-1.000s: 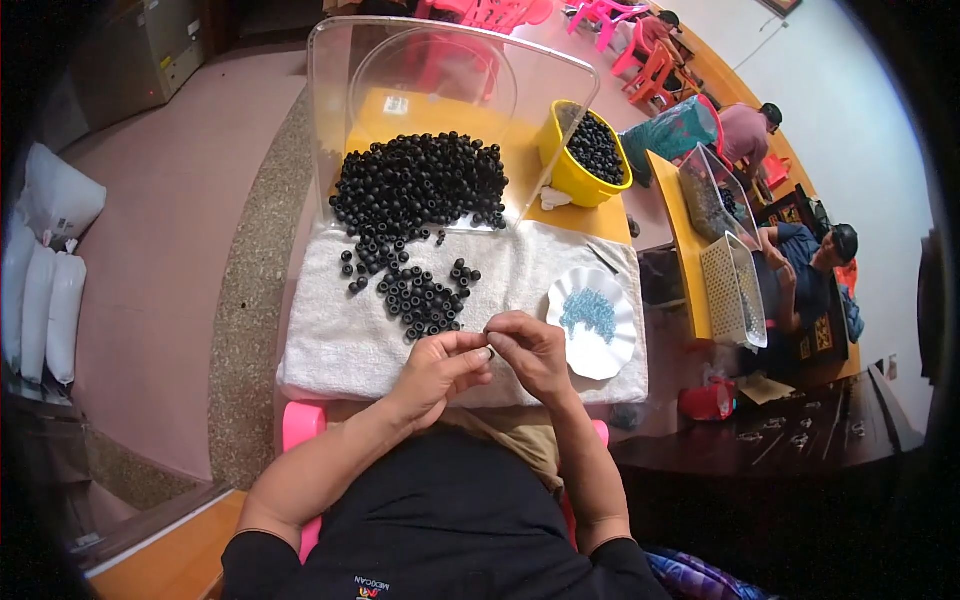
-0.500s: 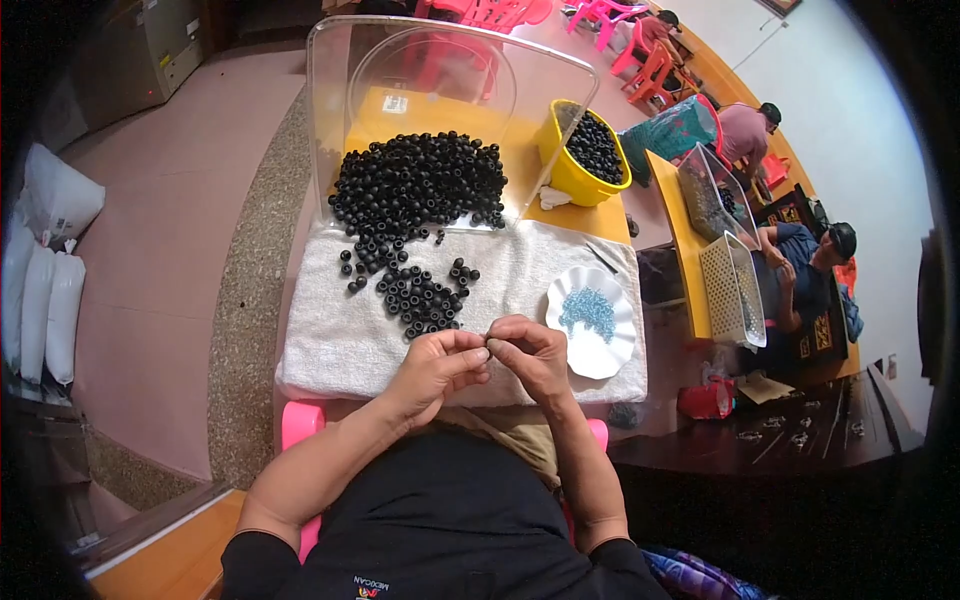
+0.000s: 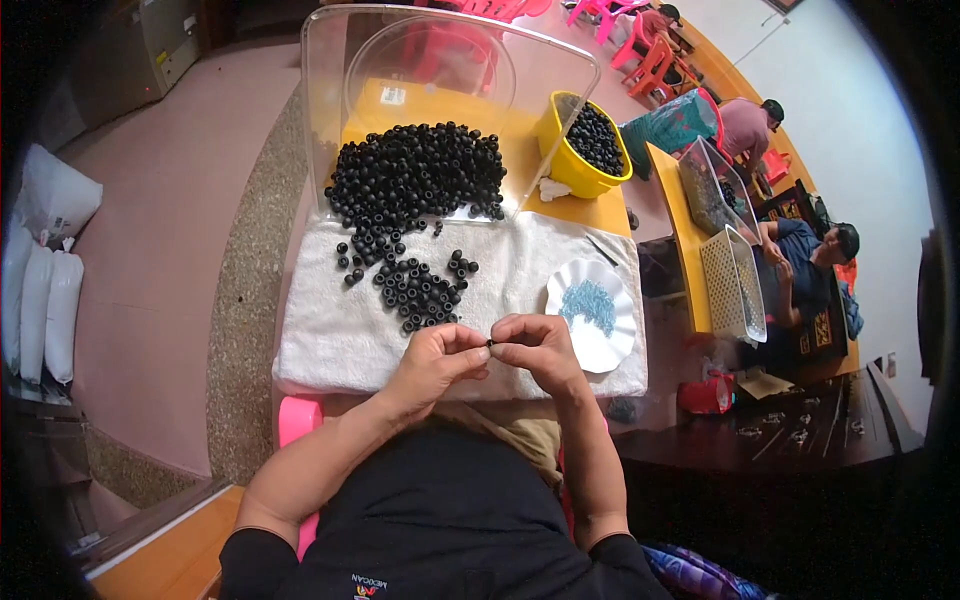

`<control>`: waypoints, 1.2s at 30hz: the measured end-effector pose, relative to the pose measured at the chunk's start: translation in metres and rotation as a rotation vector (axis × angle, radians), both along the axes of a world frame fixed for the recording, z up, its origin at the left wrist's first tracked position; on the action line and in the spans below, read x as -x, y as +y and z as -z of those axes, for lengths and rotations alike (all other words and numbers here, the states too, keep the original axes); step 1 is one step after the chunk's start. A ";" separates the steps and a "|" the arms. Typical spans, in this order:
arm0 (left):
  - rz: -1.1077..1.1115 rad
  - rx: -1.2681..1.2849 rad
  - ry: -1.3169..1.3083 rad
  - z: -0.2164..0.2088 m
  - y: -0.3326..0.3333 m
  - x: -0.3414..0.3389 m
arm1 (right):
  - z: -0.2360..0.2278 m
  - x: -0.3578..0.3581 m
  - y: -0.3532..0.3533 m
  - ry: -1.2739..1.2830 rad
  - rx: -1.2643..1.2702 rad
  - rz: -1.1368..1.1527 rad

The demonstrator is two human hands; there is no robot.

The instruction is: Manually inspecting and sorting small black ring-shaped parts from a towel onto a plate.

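My left hand and my right hand meet over the near edge of a white towel. Between their fingertips is a small black bead, pinched from both sides and mostly covered by fingers. Just beyond my left hand lies a loose cluster of round black beads with holes in them. A bigger heap of the same beads fills the clear plastic bin lying open toward me. To the right of my right hand, a white scalloped dish holds tiny light-blue pieces.
A yellow tub of black beads stands at the back right, near a thin dark tool on the towel. Farther right, a person sits by a white perforated basket. White sacks stand at the far left.
The view has shifted slightly. My fingers have turned a little, so the black bead between them shows more clearly; both hands stay together in the same place.
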State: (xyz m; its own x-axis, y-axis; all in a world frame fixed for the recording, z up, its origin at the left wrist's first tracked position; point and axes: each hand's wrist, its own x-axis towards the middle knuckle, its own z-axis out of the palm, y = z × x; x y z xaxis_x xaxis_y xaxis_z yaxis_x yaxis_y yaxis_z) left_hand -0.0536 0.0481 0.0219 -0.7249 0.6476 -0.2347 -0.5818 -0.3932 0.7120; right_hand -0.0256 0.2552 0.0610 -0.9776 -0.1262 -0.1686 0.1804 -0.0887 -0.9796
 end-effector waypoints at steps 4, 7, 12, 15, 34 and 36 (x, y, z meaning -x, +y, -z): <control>0.004 0.012 0.041 -0.003 0.001 -0.001 | 0.004 -0.001 0.005 -0.062 0.010 0.029; -0.006 0.013 0.044 -0.002 0.001 0.000 | 0.010 -0.001 0.009 -0.013 0.021 -0.002; 0.008 -0.016 0.028 -0.004 0.000 0.003 | 0.004 -0.005 0.005 -0.006 0.058 -0.015; -0.004 -0.026 0.018 -0.003 0.000 0.002 | 0.005 -0.006 0.005 -0.001 0.050 -0.027; -0.126 -0.087 -0.148 -0.001 0.002 -0.002 | 0.015 -0.018 -0.036 0.912 -0.765 0.256; -0.134 -0.096 -0.146 -0.001 0.002 -0.002 | 0.008 -0.019 -0.041 0.990 -0.880 0.297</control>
State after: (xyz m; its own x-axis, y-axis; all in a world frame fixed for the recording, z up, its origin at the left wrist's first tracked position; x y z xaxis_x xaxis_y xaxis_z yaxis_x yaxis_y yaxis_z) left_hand -0.0514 0.0500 0.0229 -0.7690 0.5721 -0.2853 -0.6139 -0.5361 0.5795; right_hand -0.0069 0.2141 0.0526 -0.7065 -0.1070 0.6996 -0.5426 0.7166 -0.4383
